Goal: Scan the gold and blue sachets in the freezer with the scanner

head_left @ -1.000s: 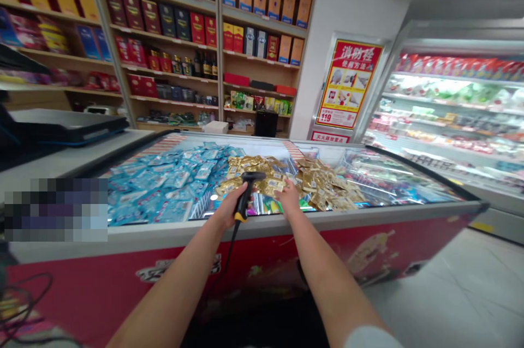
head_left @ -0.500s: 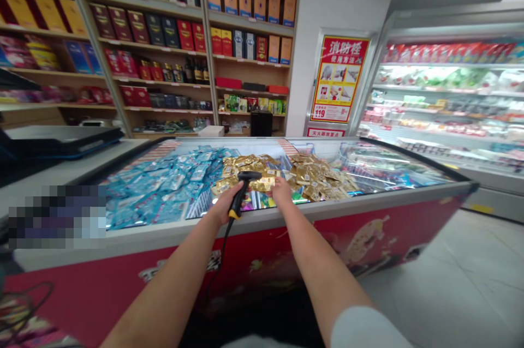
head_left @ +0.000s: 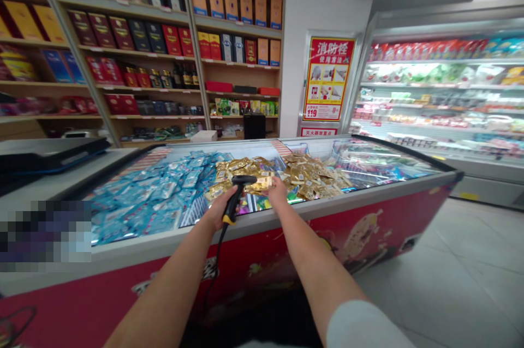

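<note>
My left hand (head_left: 221,207) is closed round the handle of a black and yellow barcode scanner (head_left: 232,203), whose cord hangs down in front of the freezer. The scanner's head points right, toward a shiny gold packet (head_left: 264,180). My right hand (head_left: 278,193) pinches that packet at its right edge, just above the freezer's glass top. Behind and beside it lie piles of gold packets (head_left: 309,176). A broad heap of blue packets (head_left: 164,184) spreads to the left. Colourful goods show through the glass below my hands.
The chest freezer (head_left: 352,222) with its red front stands right before me. On the left is a counter bearing a dark flat device (head_left: 53,151). Shelves of boxes (head_left: 229,72) line the back; a lit refrigerated display (head_left: 442,91) stands at right.
The view has turned slightly right, so the scene sits further left. Both hands keep their holds, and the scanner's head stays close to the gold packet.
</note>
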Demonstrator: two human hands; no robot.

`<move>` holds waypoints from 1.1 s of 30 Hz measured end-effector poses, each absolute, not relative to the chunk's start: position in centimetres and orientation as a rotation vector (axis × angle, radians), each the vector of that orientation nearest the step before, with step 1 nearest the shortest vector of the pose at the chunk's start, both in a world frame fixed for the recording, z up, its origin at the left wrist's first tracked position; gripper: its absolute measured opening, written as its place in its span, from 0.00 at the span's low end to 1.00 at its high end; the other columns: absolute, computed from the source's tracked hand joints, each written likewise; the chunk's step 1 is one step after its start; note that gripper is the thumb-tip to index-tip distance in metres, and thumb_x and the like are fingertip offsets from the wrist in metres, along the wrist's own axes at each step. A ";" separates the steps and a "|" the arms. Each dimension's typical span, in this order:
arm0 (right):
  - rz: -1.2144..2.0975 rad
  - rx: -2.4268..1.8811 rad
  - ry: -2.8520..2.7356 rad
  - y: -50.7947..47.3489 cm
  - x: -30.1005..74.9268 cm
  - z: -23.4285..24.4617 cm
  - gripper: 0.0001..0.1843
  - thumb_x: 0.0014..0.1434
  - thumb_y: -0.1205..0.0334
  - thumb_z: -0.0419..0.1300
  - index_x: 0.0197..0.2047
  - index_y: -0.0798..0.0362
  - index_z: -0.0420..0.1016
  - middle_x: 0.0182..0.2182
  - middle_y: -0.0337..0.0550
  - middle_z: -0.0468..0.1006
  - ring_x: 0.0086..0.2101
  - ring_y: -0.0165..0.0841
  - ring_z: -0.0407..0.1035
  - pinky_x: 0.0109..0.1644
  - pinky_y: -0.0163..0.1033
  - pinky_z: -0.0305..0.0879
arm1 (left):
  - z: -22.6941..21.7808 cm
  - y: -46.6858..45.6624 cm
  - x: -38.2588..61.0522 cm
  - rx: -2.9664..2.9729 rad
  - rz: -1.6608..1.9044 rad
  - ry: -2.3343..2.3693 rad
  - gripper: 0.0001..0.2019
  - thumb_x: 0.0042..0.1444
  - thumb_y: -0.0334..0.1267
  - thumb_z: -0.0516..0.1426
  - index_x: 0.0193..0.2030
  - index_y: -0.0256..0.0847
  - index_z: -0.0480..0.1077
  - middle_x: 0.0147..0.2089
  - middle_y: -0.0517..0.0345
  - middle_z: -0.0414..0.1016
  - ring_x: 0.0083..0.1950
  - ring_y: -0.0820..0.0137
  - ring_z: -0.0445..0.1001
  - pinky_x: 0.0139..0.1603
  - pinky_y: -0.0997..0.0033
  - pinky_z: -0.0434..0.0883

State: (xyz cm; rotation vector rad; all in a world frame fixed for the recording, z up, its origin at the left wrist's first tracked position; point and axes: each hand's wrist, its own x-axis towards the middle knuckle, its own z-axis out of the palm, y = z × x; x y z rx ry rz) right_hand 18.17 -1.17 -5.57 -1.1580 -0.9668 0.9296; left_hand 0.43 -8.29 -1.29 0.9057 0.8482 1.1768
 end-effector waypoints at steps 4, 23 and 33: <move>1.003 -1.075 -1.028 -0.9 18.0 -5.8 0.28 0.46 0.74 0.55 0.52 0.50 0.64 0.44 0.43 0.74 0.32 0.32 0.73 0.36 0.39 0.71 | -1.0 -8.5 0.5 0.903 1.187 0.863 0.12 0.56 0.41 0.57 0.40 0.33 0.71 0.35 0.51 0.75 0.22 0.77 0.69 0.15 0.80 0.66; 0.140 -1.419 -1.639 -3.9 19.9 -4.8 0.16 0.51 0.73 0.54 0.41 0.52 0.77 0.50 0.49 0.70 0.51 0.40 0.64 0.57 0.43 0.57 | -2.2 -7.5 0.2 0.907 1.226 0.935 0.17 0.55 0.46 0.57 0.42 0.33 0.72 0.34 0.49 0.78 0.20 0.75 0.70 0.15 0.79 0.67; 0.211 -1.531 -1.810 -5.1 24.9 -5.3 0.09 0.43 0.60 0.67 0.21 0.54 0.72 0.24 0.52 0.76 0.37 0.49 0.72 0.47 0.53 0.59 | -3.0 -8.4 0.6 0.901 1.246 0.909 0.19 0.55 0.50 0.54 0.36 0.33 0.73 0.27 0.51 0.75 0.18 0.76 0.67 0.16 0.78 0.63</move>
